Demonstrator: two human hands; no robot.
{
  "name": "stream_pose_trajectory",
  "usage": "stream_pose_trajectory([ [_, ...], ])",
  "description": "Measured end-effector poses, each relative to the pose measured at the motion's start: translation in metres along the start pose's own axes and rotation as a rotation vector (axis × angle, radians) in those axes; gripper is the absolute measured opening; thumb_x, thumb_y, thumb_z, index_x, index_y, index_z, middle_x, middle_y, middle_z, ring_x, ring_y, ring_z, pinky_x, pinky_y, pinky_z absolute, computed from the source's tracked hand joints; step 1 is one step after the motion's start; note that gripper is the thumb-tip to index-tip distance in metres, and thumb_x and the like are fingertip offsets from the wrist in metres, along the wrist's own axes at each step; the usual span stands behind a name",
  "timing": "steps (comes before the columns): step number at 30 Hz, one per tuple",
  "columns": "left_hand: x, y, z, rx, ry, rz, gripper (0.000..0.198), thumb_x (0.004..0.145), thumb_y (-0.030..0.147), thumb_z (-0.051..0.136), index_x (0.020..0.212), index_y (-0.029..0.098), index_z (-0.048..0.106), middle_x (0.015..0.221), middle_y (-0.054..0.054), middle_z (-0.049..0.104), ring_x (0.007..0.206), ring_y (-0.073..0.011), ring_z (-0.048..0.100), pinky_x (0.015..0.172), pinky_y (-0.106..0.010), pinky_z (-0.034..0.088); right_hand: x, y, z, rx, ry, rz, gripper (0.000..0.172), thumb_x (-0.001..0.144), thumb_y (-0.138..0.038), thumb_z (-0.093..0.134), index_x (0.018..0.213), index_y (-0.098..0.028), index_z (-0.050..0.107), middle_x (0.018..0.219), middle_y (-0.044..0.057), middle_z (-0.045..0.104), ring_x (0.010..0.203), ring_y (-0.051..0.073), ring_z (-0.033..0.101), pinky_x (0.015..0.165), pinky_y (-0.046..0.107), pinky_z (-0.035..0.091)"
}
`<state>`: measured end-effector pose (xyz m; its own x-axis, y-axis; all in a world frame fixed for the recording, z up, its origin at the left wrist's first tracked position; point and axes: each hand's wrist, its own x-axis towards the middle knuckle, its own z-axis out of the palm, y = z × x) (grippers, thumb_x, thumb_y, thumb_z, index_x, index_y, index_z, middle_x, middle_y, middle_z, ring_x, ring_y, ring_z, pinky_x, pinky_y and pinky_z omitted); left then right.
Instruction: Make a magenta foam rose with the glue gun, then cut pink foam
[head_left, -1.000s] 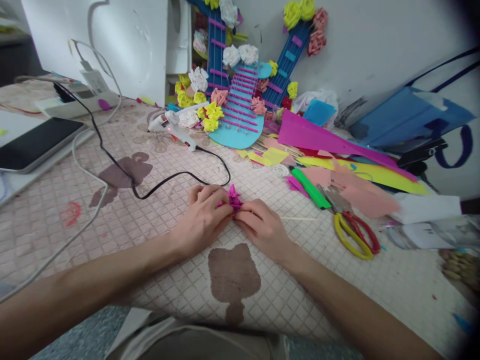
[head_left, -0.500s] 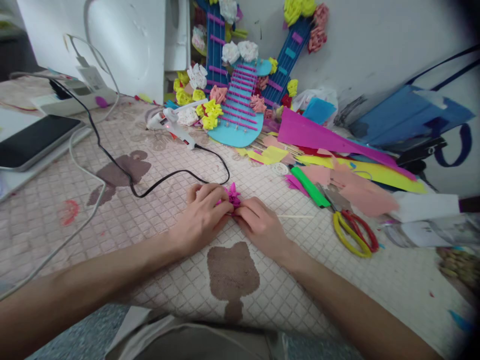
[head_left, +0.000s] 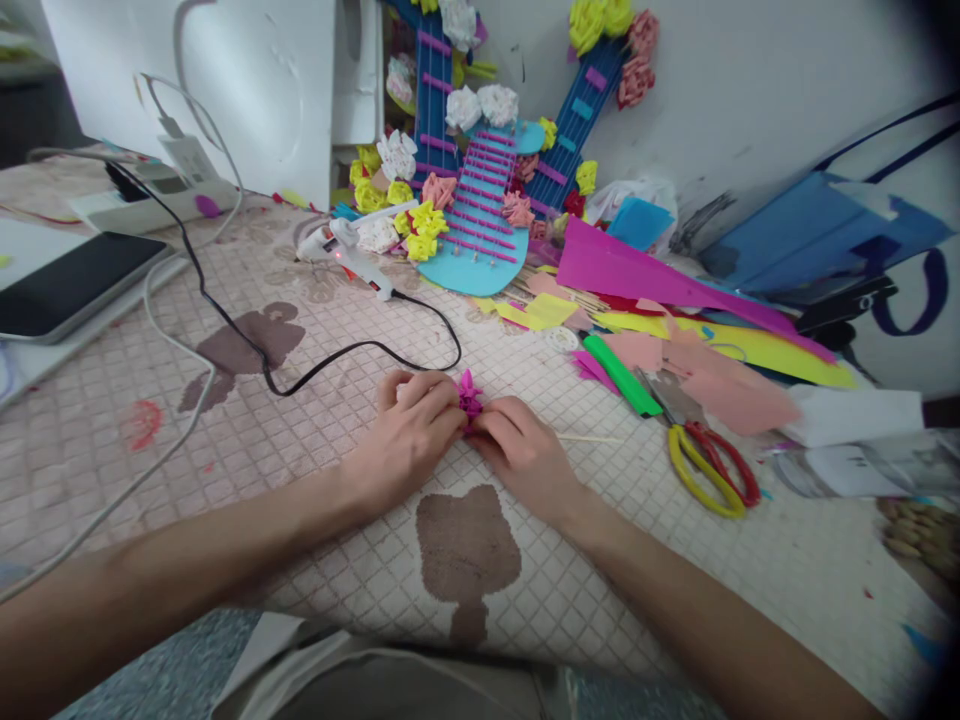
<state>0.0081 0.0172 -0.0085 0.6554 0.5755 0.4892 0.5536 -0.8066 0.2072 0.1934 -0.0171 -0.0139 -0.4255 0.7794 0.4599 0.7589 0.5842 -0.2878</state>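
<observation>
A magenta paper flower (head_left: 469, 393) is between my two hands over the middle of the table. My left hand (head_left: 412, 432) closes its fingers on the flower's left side. My right hand (head_left: 525, 455) pinches at the flower's base, fingers pressed together. A thin pale stick (head_left: 589, 438) sticks out to the right from behind my right hand; its other end is hidden by the fingers. The lower part of the flower is covered by my fingertips.
A white glue gun (head_left: 349, 252) with a black cord lies behind my left hand. Scissors (head_left: 709, 465), a green cutter (head_left: 622, 373) and coloured paper sheets (head_left: 675, 290) lie to the right. Paper-flower-decorated blue models (head_left: 480, 215) stand at the back. A phone (head_left: 75, 285) rests at left.
My left hand's fingers have shifted slightly around the flower, which now sits a little more upright. The whole view has drifted a few pixels; both hands keep their hold.
</observation>
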Motion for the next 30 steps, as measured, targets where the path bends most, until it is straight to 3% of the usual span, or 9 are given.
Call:
stream_pose_trajectory([
  [9,-0.0008,0.001,0.0012,0.0,0.042,-0.028,0.005,0.091,0.021,0.054,0.089,0.02,0.059,0.096,-0.005,0.062,0.108,-0.026,0.048,0.093,-0.049,0.031,0.0018,-0.0016,-0.0017,-0.13,-0.03,-0.026,0.021,0.094,-0.015,0.044,0.086,-0.012,0.063,0.088,0.01,0.062,0.08,0.019,0.056,0.068,0.032,0.051],
  [17,0.0003,-0.001,0.0024,0.045,0.071,-0.004,0.007,0.091,0.019,0.053,0.088,0.019,0.059,0.096,-0.005,0.063,0.106,-0.0247,0.049,0.091,-0.048,0.033,-0.0015,0.0011,0.0029,-0.15,-0.062,-0.018,0.018,0.093,-0.011,0.045,0.09,-0.014,0.062,0.091,0.009,0.063,0.084,0.02,0.055,0.072,0.034,0.05],
  [24,-0.0028,-0.0017,0.0018,0.07,0.028,0.025,0.007,0.092,0.02,0.053,0.088,0.018,0.058,0.096,-0.005,0.062,0.108,-0.0243,0.047,0.094,-0.047,0.033,-0.0026,-0.001,0.0014,0.007,-0.029,0.087,0.012,0.093,-0.023,0.051,0.092,-0.014,0.059,0.094,0.009,0.059,0.088,0.02,0.056,0.076,0.033,0.051],
  [30,-0.0016,-0.0009,0.0004,0.097,0.031,0.003,0.013,0.095,0.022,0.047,0.091,0.019,0.059,0.096,-0.004,0.063,0.107,-0.0236,0.048,0.093,-0.047,0.033,-0.0015,-0.0019,0.0023,-0.095,-0.013,0.036,0.018,0.094,-0.016,0.045,0.087,-0.014,0.061,0.088,0.008,0.06,0.082,0.019,0.056,0.071,0.032,0.05],
])
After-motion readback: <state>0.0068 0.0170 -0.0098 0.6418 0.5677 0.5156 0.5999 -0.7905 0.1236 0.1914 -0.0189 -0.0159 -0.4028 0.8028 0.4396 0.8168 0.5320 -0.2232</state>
